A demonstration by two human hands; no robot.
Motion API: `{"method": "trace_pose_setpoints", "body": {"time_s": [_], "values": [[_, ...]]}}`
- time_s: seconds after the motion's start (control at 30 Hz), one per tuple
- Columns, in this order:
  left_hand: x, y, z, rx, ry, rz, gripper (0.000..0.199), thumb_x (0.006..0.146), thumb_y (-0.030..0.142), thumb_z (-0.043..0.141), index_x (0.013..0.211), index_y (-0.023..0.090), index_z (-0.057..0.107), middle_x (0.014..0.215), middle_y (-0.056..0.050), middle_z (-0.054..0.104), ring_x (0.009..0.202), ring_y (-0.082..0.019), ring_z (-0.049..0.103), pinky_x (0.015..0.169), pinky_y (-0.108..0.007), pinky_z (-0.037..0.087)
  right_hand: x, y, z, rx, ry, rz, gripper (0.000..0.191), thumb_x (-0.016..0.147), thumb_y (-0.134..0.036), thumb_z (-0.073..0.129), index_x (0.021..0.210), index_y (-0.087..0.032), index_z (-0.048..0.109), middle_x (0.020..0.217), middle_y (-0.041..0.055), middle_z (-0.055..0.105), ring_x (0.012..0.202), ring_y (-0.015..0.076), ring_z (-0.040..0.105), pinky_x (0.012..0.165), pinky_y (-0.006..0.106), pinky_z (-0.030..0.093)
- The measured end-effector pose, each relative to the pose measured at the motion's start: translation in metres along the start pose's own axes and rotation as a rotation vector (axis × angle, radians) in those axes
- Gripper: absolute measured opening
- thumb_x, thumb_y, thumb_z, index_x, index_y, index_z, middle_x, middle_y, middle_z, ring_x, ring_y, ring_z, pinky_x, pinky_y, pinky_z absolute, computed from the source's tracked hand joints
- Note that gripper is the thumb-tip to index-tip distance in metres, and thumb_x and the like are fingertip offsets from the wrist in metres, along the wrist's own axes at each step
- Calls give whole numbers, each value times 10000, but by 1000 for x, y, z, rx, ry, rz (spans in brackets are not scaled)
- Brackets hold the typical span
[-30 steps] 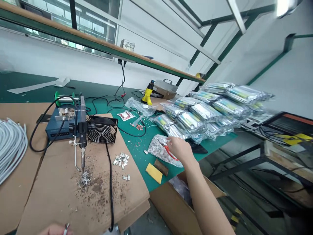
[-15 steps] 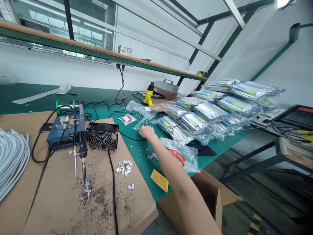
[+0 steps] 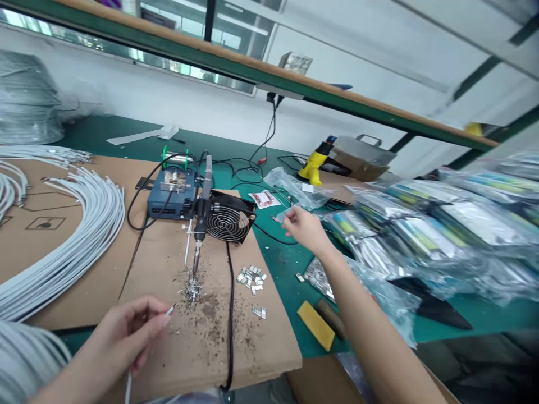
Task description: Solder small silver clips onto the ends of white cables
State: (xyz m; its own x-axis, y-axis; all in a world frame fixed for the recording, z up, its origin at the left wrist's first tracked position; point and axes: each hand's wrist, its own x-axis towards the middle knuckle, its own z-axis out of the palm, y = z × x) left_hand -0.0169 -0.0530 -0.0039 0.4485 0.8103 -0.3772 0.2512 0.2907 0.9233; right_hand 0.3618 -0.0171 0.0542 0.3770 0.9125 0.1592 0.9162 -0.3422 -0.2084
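At the lower left, my left hand [image 3: 124, 334] is closed on a white cable [image 3: 170, 310]. Its stripped end sticks out past the thumb toward the soldering iron [image 3: 202, 216], and its tail hangs below the palm. My right hand [image 3: 305, 227] is stretched over the green table to the right of the black fan [image 3: 229, 221]. Its fingertips are pinched together, and whatever they hold is too small to make out. Under the iron's tip lies a heap of solder scraps [image 3: 192, 289]. Several small circuit boards [image 3: 252, 276] lie on the cardboard.
Bundles of white cables [image 3: 90, 224] lie on the left. A yellow heat gun [image 3: 314, 165] stands behind my right hand. Bagged silver packs [image 3: 442, 219] are piled at the right. A yellow sponge [image 3: 315, 325] lies near my right forearm. A black cord [image 3: 230, 325] crosses the cardboard.
The view has swung left. My left hand has come into view with the white cable. My right hand has drawn back slightly from the plastic bags, fingers still pinched.
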Motion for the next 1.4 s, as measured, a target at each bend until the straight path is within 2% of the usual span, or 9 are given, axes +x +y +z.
{"method": "trace_pose_setpoints", "body": {"time_s": [0.1, 0.17, 0.27, 0.37, 0.47, 0.57, 0.67, 1.07, 1.4], "values": [[16, 15, -10, 81, -107, -41, 496, 643, 603, 687, 857, 167, 589, 598, 66, 512, 350, -44, 367, 302, -163, 346, -41, -24, -4, 153, -26, -110, 194, 947, -253, 465, 907, -146, 621, 695, 19, 652, 571, 151, 644, 618, 260, 499], [27, 23, -14, 135, -166, -59, 439, 660, 554, 670, 848, 170, 571, 600, 71, 511, 357, -40, 365, 301, -152, 340, -70, -43, 1, 431, -96, -209, 247, 940, -326, 455, 912, -158, 634, 684, 30, 642, 568, 163, 627, 561, 263, 492], [41, 36, -16, 213, -233, -85, 422, 642, 550, 660, 795, 170, 563, 579, 70, 515, 351, -34, 351, 298, -145, 321, -103, -75, 19, 852, -395, -272, 230, 900, -314, 492, 964, -155, 646, 770, 61, 661, 633, 170, 637, 559, 268, 511], [52, 45, -14, 259, -268, -109, 466, 611, 575, 667, 796, 157, 574, 563, 61, 529, 341, -32, 342, 295, -147, 305, -115, -101, 43, 1134, -662, -130, 188, 861, -275, 568, 993, -149, 613, 787, 47, 661, 605, 130, 633, 587, 254, 535], [58, 47, -13, 258, -274, -126, 523, 600, 593, 661, 851, 140, 589, 569, 54, 535, 354, -33, 342, 305, -149, 305, -114, -119, 66, 1314, -787, 50, 206, 782, -296, 699, 867, -135, 601, 709, 17, 653, 536, 97, 620, 546, 213, 523], [59, 44, -14, 231, -296, -130, 564, 616, 593, 653, 940, 135, 594, 579, 54, 542, 357, -39, 344, 314, -160, 320, -111, -127, 79, 1437, -790, 168, 357, 664, -372, 816, 822, -119, 620, 658, 11, 664, 510, 94, 628, 519, 194, 519], [57, 40, -14, 185, -301, -123, 557, 651, 567, 658, 996, 134, 592, 596, 52, 554, 357, -40, 340, 314, -163, 321, -111, -130, 81, 1566, -759, 235, 459, 584, -438, 864, 821, -116, 638, 668, 27, 690, 536, 113, 658, 538, 204, 544], [58, 38, -13, 142, -330, -117, 349, 738, 480, 649, 882, 162, 634, 602, 54, 553, 337, -27, 336, 296, -138, 295, -112, -129, 77, 1641, -790, 266, 421, 621, -414, 863, 824, -124, 635, 668, 25, 719, 522, 99, 665, 512, 174, 549], [57, 36, -14, 125, -329, -112, 322, 764, 461, 641, 883, 162, 621, 612, 52, 566, 332, -18, 348, 300, -125, 304, -113, -127, 74, 1619, -753, 250, 365, 663, -390, 843, 818, -133, 635, 683, 34, 713, 562, 108, 662, 547, 199, 549]]}}
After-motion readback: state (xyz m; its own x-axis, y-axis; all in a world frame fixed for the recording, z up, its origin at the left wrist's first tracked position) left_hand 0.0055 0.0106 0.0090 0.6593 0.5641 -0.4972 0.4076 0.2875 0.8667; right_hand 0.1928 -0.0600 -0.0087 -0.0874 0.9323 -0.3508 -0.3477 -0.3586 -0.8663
